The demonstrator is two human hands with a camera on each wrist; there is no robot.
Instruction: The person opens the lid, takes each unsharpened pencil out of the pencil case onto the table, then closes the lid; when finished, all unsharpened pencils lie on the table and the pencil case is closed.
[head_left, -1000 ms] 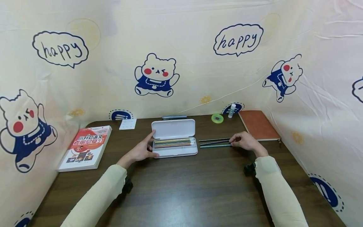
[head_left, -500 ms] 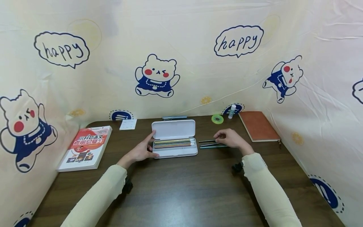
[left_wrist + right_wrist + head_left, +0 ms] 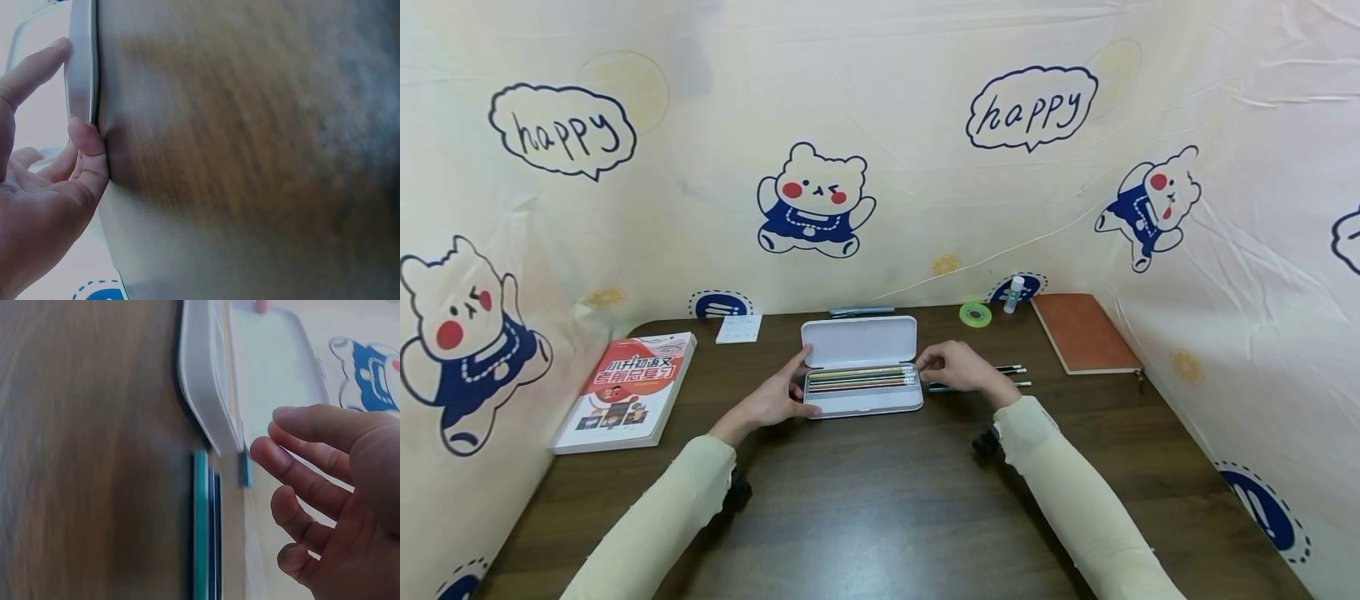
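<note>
A white metal pencil case lies with its lid raised, holding a row of several pencils. My left hand grips its left end, thumb at the front edge and index finger up by the lid. In the left wrist view, fingertips press against the case's side. My right hand is at the case's right end, just over loose pencils. The right wrist view shows its fingers relaxed and apart, with nothing between them. Below it lie a teal pencil and dark pencils, partly hidden by the hand in the head view.
Behind the case lie pens. Green tape, a glue stick and a brown notebook are at the back right. A thick book and a white paper slip lie on the left.
My right hand has moved left along the loose pencils to the case's right end, uncovering the pencils' right ends. The dark pencil it pinched has been let go. The left hand and case stay put.
</note>
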